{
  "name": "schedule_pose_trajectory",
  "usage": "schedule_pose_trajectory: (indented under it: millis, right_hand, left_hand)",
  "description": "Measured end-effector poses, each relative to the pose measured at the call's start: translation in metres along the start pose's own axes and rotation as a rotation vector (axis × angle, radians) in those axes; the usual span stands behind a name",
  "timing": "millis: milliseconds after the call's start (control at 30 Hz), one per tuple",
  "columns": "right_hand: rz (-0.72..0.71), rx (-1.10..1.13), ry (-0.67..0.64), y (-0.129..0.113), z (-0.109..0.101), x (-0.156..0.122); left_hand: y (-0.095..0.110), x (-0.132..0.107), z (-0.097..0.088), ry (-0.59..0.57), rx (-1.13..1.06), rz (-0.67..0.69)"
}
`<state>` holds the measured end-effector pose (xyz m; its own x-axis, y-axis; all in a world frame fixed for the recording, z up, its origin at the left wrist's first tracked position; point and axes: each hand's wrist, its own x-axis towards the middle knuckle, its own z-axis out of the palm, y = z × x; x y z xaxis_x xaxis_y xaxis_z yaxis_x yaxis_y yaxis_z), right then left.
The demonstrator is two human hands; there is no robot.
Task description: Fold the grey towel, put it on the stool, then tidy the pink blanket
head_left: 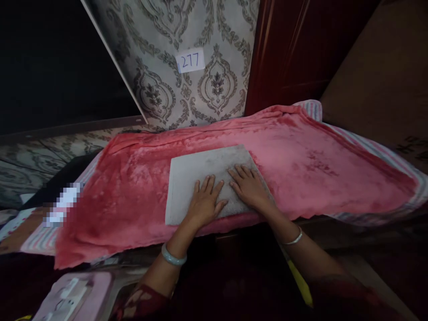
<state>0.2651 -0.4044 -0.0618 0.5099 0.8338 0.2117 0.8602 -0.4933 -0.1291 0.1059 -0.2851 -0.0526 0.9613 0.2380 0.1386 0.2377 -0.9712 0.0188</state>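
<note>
A folded grey cloth (200, 171) lies flat on a pink fleece blanket (301, 165) spread over a table. My left hand (203, 203) rests palm down on the cloth's near edge, fingers stretched out. Beside it my right hand (249, 187) also lies flat on the cloth, fingers spread toward the left. Neither hand holds anything. A pale bangle circles my left wrist and a thin silver one my right.
A striped sheet (401, 156) shows under the blanket's right edge. A patterned wall with a paper tag "277" (190, 60) stands behind, next to a dark wooden door (294, 49). A pink and white object (73, 294) sits at the lower left.
</note>
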Motion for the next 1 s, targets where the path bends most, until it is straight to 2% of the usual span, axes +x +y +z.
schedule_pose_trajectory:
  millis: [133,200,300,367,467,533,633,700,767,933,1000]
  right_hand:
    - [-0.001,0.063,0.026,0.005,0.003,0.004]
    - [0.004,0.121,0.063,0.017,0.005,0.007]
    - [0.109,0.242,0.157,0.045,0.008,0.008]
    - [0.203,0.364,0.182,0.062,0.010,0.007]
    - [0.299,0.529,0.167,0.079,0.012,0.004]
    - [0.346,0.578,0.154,0.084,0.013,0.003]
    - [0.387,0.602,0.123,0.088,0.013,0.004]
    - [0.396,0.634,0.095,0.092,0.012,0.006]
    - [0.397,0.726,0.073,0.096,0.009,0.008]
    - [0.302,1.225,-0.028,0.095,0.002,0.014]
    - [0.324,1.365,-0.092,0.091,-0.001,0.017]
  left_hand:
    - [-0.009,-0.001,-0.005,0.006,-0.010,-0.051]
    - [-0.024,-0.007,-0.008,0.015,-0.009,-0.169]
    - [-0.060,-0.018,-0.006,0.115,-0.080,-0.402]
    - [-0.086,-0.022,-0.003,0.201,-0.255,-0.506]
    - [-0.115,-0.022,-0.003,0.329,-0.649,-0.608]
    - [-0.124,-0.018,-0.007,0.404,-0.930,-0.710]
    - [-0.126,-0.012,-0.018,0.456,-1.267,-0.913]
    - [-0.125,-0.009,-0.027,0.428,-1.414,-0.981]
    - [-0.124,-0.007,-0.034,0.343,-1.517,-0.986]
    - [-0.125,-0.005,-0.043,0.161,-1.605,-0.971]
    - [-0.124,-0.002,-0.044,0.105,-1.614,-0.973]
